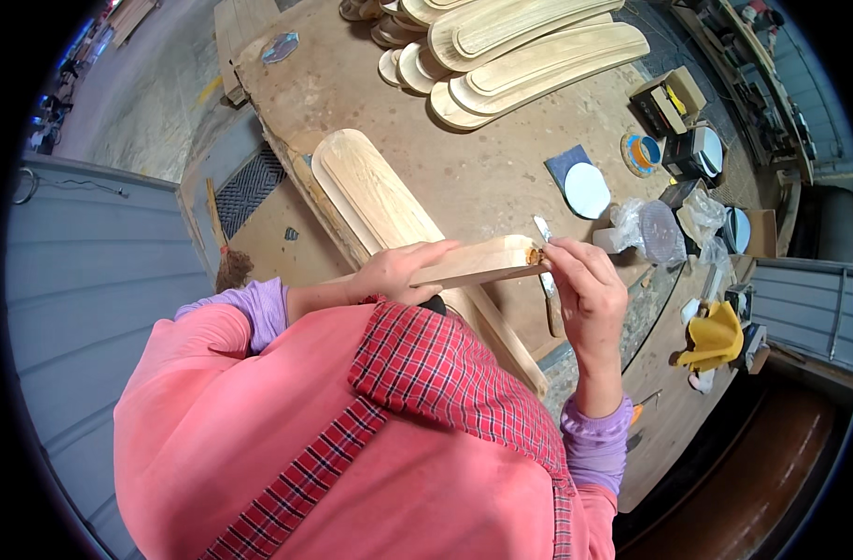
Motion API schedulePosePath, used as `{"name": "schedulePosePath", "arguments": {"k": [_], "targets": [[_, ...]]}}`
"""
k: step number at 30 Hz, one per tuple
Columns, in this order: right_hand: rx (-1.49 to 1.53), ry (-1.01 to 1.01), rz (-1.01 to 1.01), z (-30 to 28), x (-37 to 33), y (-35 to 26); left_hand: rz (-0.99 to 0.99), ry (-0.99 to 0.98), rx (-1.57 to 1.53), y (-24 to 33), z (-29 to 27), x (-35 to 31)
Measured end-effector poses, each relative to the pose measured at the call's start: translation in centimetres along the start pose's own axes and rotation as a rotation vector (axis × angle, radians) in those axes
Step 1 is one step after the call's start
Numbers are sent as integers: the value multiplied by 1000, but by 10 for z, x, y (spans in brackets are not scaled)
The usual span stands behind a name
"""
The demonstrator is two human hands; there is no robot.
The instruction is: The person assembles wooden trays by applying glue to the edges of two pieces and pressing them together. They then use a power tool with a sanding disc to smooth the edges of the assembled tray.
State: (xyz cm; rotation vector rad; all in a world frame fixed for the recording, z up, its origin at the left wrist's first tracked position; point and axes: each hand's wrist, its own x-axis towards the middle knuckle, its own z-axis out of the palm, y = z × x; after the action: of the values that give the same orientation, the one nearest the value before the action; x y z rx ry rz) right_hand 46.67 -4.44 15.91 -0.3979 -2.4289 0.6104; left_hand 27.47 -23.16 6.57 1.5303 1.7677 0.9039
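Observation:
A pale wooden piece (482, 261) is held up in front of my body, above the bench. My left hand (403, 273) is closed around its left part. My right hand (587, 285) pinches at its right end, where a rough brown spot (535, 255) shows in the wood; whether anything small is between those fingertips cannot be seen. Under the held piece, a long wooden board with a rounded end (370, 187) lies along the bench edge. A knife with a wooden handle (552, 315) rests just beyond the held piece, partly covered by it.
Stacked rounded boards (538, 65) lie at the far side of the workbench (370, 89). To the right are a white disc (587, 190), a tape roll (644, 152), an open box (669, 101), plastic bags (662, 231) and a yellow cloth (711, 338). A broom (230, 266) stands at left.

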Motion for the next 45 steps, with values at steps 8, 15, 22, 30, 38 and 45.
{"name": "schedulePosePath", "arguments": {"k": [8, 15, 22, 30, 38, 45], "targets": [[-91, -15, 6, 4, -8, 0, 2, 9, -18, 1, 0, 2], [-226, 0, -21, 11, -16, -9, -9, -11, -13, -1, 0, 1], [-234, -73, 83, 11, -31, -10, -43, -12, -10, 4, -1, 2], [-299, -62, 25, 18, -26, -27, -51, -16, -9, 5, -1, 3], [-344, -66, 99, 11, -33, -15, -50, -11, -16, 7, -1, 2], [-257, -43, 42, 19, -29, -22, -62, -16, -10, 7, -1, 3]]}}
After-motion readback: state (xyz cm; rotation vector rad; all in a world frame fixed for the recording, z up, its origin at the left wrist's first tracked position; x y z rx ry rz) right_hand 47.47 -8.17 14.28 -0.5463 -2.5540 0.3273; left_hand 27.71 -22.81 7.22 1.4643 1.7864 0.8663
